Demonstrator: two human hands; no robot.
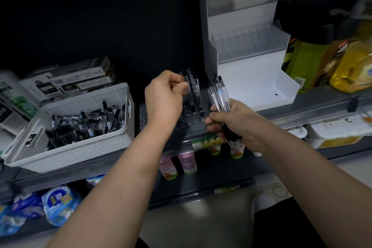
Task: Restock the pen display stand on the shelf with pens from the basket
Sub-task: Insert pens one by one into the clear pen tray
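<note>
Head view, looking down at a dark grey shelf [314,104] with a black back panel.

Two bare hands, held apart. Left hand [164,98] raised over the middle of the shelf, fingertips pinched on the top of one clear-barrelled pen [188,86] among the standing pens. Right hand [235,123] nearer the front edge, fist closed round a bundle of pens [219,94]: roughly five or six, exact count unclear, clear barrels with black clickers fanned upward, black grips below the palm.

Dark pen rack [191,115]: one, low, flat block with rows of round holes, partly behind the left hand. About five or six pens standing upright in it [196,94], back right part; the holes toward its left end show open.

White basket [80,143]: one, rectangular, perforated plastic, cut-out handles, at the left end of the shelf, front corner overhanging the edge. Loose heap of black-and-clear pens inside [84,123], too many and too tangled to count.

White display stand [249,62]: one, stepped, smooth plastic, tall back panel, frosted tier with rows of round sockets, shallow tray at the base. Stands just right of the rack, toward the back edge.

Behind the basket: a stack of flat printed cartons [80,80], black and white. Right end: yellow and green bottles [330,62], blurred.

Lower shelf: small cups [187,163] with pink and green labels, at least four; blue-and-white soft packs [58,201] to the left.
</note>
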